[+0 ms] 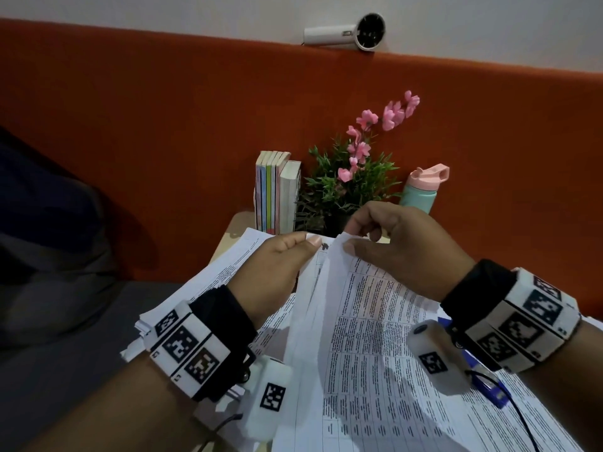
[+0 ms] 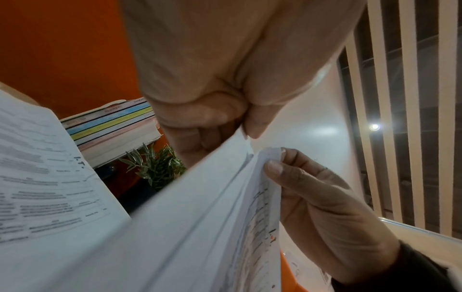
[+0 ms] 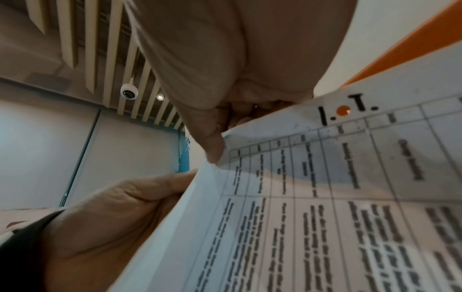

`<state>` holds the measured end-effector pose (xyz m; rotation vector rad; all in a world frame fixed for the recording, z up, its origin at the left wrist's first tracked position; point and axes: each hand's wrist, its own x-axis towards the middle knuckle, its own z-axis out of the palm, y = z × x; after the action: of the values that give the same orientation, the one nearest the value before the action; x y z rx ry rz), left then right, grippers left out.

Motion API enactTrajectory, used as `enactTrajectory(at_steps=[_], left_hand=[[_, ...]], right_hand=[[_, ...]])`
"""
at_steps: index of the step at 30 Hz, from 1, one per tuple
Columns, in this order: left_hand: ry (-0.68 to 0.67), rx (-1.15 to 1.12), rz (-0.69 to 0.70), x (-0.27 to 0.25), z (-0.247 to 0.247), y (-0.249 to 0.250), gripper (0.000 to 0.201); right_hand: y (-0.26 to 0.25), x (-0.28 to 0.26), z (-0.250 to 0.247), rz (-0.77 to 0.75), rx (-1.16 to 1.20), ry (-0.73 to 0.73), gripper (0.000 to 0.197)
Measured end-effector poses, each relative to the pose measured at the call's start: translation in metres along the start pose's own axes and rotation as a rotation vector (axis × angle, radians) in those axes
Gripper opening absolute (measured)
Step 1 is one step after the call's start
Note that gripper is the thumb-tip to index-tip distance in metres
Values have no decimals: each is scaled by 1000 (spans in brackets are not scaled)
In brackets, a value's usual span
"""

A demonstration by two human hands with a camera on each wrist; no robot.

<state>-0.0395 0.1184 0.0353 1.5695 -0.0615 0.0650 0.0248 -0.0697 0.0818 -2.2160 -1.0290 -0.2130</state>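
Pinching the far corner of a bundle of printed sheets (image 1: pixel 310 305) between thumb and curled fingers, the left hand (image 1: pixel 270 272) held it raised just beside the right hand (image 1: pixel 404 249), which pinched the corner of the top page (image 1: pixel 375 321). The bundle lay over the table (image 1: pixel 228 234), with books (image 1: pixel 277 190), plant (image 1: pixel 346 184) and bottle (image 1: pixel 421 190) at its far edge.

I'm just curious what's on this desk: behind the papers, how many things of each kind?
Upright paperback books with coloured spines: 6
Potted green plant with pink flowers: 1
Mint-green bottle with pink lid: 1
Total: 8
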Motion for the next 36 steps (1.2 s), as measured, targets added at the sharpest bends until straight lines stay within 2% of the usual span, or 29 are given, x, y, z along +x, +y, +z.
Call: enactTrajectory(at_steps=[4,11,19,24,29,36], left_hand=[[31,91,58,2,-5,-2,32],[29,184,131,5,-4,-2,51],[-10,202,139,3,-6,0,28],[-12,122,102,3,-6,3,25],[-32,74,77,4,-8,5,24],[-2,80,116,5,-8,14,25]], right_hand=[[0,1,-3,18,62,-73,8],[0,4,-12,30,27,-158,3],[-2,7,-8,49,154,-106,13],[-4,9,-9,61,134,-117,16],[-6,11,-15,69,137,-108,11],[-14,15,-19,41,98,-102,12]])
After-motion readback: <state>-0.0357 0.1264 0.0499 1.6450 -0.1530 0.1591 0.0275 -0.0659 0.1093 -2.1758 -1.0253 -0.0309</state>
